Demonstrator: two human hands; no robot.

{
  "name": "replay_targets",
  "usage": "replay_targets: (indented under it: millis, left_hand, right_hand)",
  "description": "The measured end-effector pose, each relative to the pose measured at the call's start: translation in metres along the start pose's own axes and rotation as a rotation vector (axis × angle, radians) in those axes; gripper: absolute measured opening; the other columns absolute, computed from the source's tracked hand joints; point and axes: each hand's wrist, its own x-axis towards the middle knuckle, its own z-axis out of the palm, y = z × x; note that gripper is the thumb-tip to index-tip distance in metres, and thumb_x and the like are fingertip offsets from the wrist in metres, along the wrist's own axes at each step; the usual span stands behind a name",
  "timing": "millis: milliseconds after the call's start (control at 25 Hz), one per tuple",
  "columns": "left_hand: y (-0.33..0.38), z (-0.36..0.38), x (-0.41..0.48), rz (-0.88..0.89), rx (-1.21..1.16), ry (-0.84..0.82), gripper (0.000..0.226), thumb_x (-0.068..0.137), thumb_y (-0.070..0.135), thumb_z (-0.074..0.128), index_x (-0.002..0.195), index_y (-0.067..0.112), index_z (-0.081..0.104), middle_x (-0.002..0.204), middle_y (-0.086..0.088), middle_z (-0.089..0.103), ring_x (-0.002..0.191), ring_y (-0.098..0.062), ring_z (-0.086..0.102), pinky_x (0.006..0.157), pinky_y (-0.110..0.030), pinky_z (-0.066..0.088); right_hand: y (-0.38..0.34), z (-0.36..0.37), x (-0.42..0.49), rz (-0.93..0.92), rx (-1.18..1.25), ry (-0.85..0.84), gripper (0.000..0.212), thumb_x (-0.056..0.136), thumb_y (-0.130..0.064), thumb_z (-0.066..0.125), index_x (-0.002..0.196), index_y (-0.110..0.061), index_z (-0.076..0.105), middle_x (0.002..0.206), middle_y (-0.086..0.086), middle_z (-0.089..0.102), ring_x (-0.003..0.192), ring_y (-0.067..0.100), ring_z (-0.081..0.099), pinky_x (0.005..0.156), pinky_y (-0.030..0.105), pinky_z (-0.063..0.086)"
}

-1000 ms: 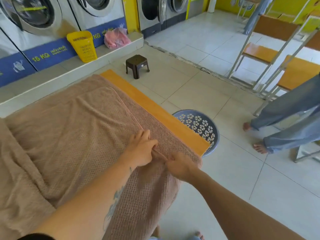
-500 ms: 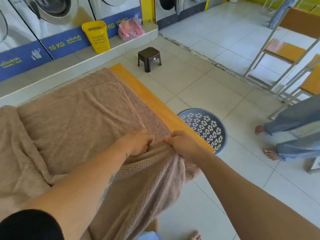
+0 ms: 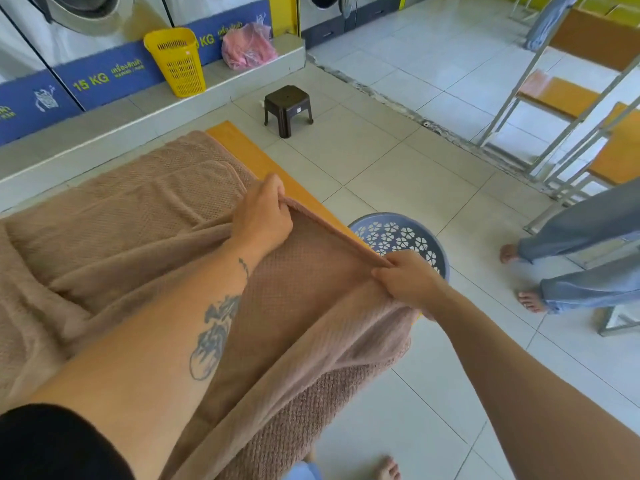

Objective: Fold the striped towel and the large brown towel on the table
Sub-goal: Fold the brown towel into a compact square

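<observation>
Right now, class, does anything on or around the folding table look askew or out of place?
Yes: the brown towel lies rumpled and hangs off the table, with only one edge pulled straight between left hand and right hand.

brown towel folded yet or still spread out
Partly folded: the brown towel lies doubled on the table, while left hand and right hand hold one edge lifted.

Both arms reach forward. The left hand [image 3: 263, 216] is pinched closed on the brown towel [image 3: 138, 230] edge; the right hand [image 3: 407, 277], nearer, grips the same edge, taut between them.
</observation>
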Motion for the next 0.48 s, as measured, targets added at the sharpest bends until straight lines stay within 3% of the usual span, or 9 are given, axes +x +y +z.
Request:
replay_targets:
  millis: [80, 120, 160, 280, 480]
  left_hand:
    - [-0.007, 0.015, -0.013, -0.026, -0.012, -0.321, 0.031, 0.095, 0.014, 0.052, 0.124, 0.024, 0.046, 0.126, -0.005, 0.05, 0.113, -0.027, 0.052, 0.088, -0.044, 0.047]
    - [-0.011, 0.024, -0.022, -0.049, 0.015, -0.467, 0.045, 0.096, 0.014, 0.054, 0.137, 0.027, 0.04, 0.139, -0.006, 0.043, 0.127, -0.028, 0.045, 0.1, -0.047, 0.044]
    - [-0.014, 0.031, -0.032, -0.07, 0.069, -0.526, 0.055, 0.096, 0.015, 0.054, 0.145, 0.03, 0.033, 0.146, -0.005, 0.036, 0.135, -0.028, 0.036, 0.108, -0.048, 0.038]
    - [-0.019, 0.046, -0.053, -0.033, 0.224, -0.439, 0.059, 0.096, 0.022, 0.053, 0.149, 0.033, 0.027, 0.141, -0.003, 0.033, 0.132, -0.026, 0.03, 0.109, -0.047, 0.033]
    - [-0.024, 0.054, -0.068, -0.072, 0.291, -0.575, 0.064, 0.097, 0.028, 0.049, 0.154, 0.035, 0.021, 0.159, 0.001, 0.01, 0.146, -0.027, 0.009, 0.118, -0.052, 0.019]
  right_hand:
    - [0.025, 0.007, 0.003, 0.029, -0.11, 0.079, 0.009, 0.092, -0.018, 0.057, 0.084, -0.018, 0.06, 0.083, 0.003, 0.061, 0.072, 0.014, 0.056, 0.058, 0.028, 0.044]
    - [0.036, 0.012, 0.001, 0.07, -0.108, 0.024, 0.004, 0.09, -0.019, 0.06, 0.093, -0.021, 0.059, 0.092, 0.003, 0.061, 0.08, 0.015, 0.058, 0.064, 0.03, 0.05]
    - [0.047, 0.017, 0.0, 0.113, -0.101, -0.052, 0.017, 0.087, -0.019, 0.063, 0.103, -0.022, 0.057, 0.099, 0.004, 0.061, 0.088, 0.018, 0.059, 0.072, 0.035, 0.055]
    - [0.057, 0.022, 0.0, 0.138, -0.111, -0.106, 0.04, 0.084, -0.015, 0.061, 0.121, -0.023, 0.05, 0.113, 0.009, 0.058, 0.1, 0.026, 0.059, 0.087, 0.046, 0.056]
    - [0.065, 0.025, -0.007, 0.054, -0.324, -0.059, 0.033, 0.092, -0.02, 0.053, 0.123, -0.021, 0.045, 0.109, 0.007, 0.056, 0.094, 0.025, 0.058, 0.08, 0.039, 0.054]
